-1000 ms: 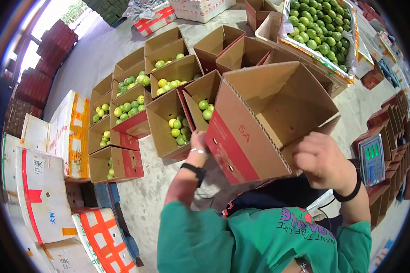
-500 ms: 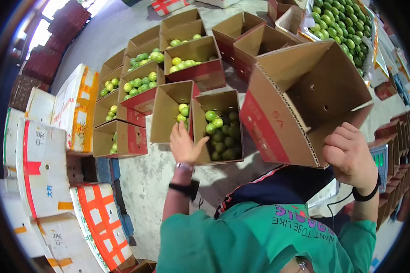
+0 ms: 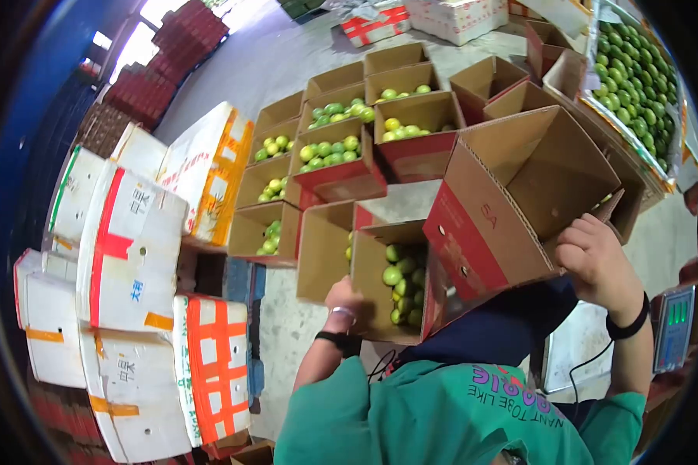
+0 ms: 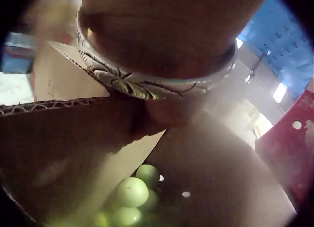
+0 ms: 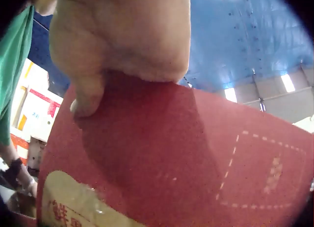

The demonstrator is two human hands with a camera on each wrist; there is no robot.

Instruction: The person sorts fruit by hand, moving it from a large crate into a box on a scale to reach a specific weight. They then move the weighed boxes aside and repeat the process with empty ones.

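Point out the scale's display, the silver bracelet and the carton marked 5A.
Scale's display point(image 3: 678, 314), head view, green digits.
Silver bracelet point(image 4: 142, 85), left wrist view, patterned band.
Carton marked 5A point(image 3: 468, 200), head view, outer wall.

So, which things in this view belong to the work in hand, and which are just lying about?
In the work:
- large carton, gripped by the right hand
- fruit carton, its edge under the left hand
- green fruit
- probably the scale, display lit

Apparently just there:
- foam boxes
- red stacks
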